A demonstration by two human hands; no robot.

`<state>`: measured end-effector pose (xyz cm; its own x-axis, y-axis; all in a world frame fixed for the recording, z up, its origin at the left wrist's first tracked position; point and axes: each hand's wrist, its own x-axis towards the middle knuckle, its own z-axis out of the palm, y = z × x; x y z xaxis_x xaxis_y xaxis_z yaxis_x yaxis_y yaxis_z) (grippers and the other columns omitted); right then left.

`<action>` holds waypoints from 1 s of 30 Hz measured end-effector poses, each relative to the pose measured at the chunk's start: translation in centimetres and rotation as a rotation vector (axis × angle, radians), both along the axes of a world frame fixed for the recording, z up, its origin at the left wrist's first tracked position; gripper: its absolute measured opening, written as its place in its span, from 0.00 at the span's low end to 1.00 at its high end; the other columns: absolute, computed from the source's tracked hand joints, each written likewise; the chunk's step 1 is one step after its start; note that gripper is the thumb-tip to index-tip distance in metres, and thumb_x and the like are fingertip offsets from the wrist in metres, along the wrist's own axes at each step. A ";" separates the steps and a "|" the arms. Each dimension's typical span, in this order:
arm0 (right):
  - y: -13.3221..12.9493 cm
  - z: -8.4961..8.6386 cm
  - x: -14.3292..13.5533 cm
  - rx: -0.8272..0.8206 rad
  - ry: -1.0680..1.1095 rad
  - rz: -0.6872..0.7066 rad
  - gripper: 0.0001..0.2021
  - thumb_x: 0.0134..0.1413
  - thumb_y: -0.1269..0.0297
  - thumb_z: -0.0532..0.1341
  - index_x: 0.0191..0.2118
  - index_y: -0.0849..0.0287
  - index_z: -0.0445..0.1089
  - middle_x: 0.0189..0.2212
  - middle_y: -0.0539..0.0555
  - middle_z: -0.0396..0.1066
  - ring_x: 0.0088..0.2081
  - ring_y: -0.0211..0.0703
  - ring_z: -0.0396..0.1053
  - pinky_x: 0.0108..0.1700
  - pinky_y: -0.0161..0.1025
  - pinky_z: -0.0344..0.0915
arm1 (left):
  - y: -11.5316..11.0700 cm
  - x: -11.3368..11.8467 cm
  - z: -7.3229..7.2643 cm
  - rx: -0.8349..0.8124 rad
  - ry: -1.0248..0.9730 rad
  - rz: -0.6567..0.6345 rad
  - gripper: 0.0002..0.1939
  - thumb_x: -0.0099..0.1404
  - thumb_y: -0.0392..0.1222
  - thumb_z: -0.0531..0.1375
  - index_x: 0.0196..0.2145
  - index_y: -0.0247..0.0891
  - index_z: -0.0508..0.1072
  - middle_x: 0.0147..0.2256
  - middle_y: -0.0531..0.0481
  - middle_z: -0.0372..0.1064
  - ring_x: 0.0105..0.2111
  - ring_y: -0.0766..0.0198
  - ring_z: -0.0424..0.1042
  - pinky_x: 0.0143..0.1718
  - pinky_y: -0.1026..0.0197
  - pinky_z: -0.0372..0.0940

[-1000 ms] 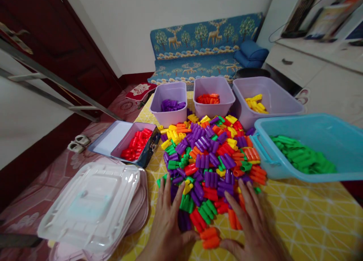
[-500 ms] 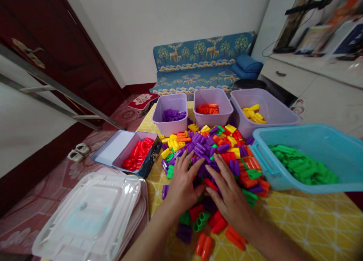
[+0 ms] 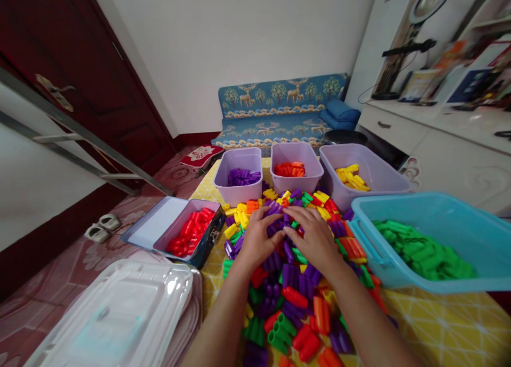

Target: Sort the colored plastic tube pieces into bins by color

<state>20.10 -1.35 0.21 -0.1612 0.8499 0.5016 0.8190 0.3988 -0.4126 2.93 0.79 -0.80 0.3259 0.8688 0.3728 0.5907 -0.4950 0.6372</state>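
Note:
Mixed plastic pieces in purple, green, red, orange and yellow lie in a wide pile (image 3: 293, 295) on the table. My left hand (image 3: 257, 239) rests on the far part of the pile, its fingers curved and apart over purple pieces. Close beside it, my right hand (image 3: 313, 236) lies on the pile too, fingers spread, with the two thumbs near each other. Both hands touch loose pieces without a grip on any that I can see. Some pieces under the palms are hidden.
Behind the pile stand lilac bins with purple (image 3: 238, 191), orange (image 3: 296, 183) and yellow pieces (image 3: 365, 189). A blue bin (image 3: 371, 250) with green pieces is at right. Left are an open case (image 3: 211, 239) with red pieces and stacked lids (image 3: 167, 303).
Both hands have moved farther away over the pile, and more pieces now lie spread on its near side. The camera view has tilted up slightly.

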 end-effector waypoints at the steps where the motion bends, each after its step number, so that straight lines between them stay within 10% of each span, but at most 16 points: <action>1: 0.0 0.0 -0.1 0.004 0.020 0.016 0.19 0.56 0.65 0.59 0.53 0.56 0.68 0.51 0.56 0.71 0.51 0.50 0.64 0.55 0.51 0.61 | -0.1 0.0 0.1 -0.006 -0.019 0.006 0.17 0.60 0.44 0.63 0.48 0.42 0.75 0.53 0.41 0.64 0.56 0.51 0.62 0.58 0.46 0.58; 17: 0.7 -0.5 0.7 0.022 0.410 -0.058 0.12 0.58 0.64 0.56 0.44 0.57 0.73 0.41 0.56 0.75 0.44 0.47 0.71 0.50 0.46 0.66 | 0.1 -0.1 0.1 -0.047 -0.117 0.006 0.05 0.59 0.39 0.63 0.34 0.41 0.79 0.48 0.44 0.68 0.52 0.53 0.65 0.55 0.50 0.59; 23: 1.2 -0.9 1.1 0.028 0.123 -0.036 0.21 0.57 0.62 0.57 0.56 0.60 0.67 0.55 0.59 0.67 0.56 0.52 0.63 0.59 0.52 0.59 | 0.6 -0.9 0.0 -0.095 -0.336 0.006 0.17 0.64 0.46 0.59 0.20 0.37 0.76 0.32 0.47 0.75 0.41 0.57 0.72 0.49 0.55 0.63; 30: 1.9 -0.5 0.3 -0.132 -0.173 -0.064 0.20 0.61 0.54 0.53 0.56 0.48 0.68 0.57 0.57 0.65 0.57 0.58 0.60 0.54 0.59 0.60 | -0.5 -2.3 -0.5 -0.216 -0.706 0.052 0.19 0.66 0.52 0.55 0.36 0.36 0.79 0.41 0.45 0.77 0.46 0.54 0.73 0.52 0.55 0.63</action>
<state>20.41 0.56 -0.33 -0.1789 0.9178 0.3545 0.9041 0.2955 -0.3086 0.61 0.25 -1.28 0.0282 0.9542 0.2979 0.0234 -0.2986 0.9541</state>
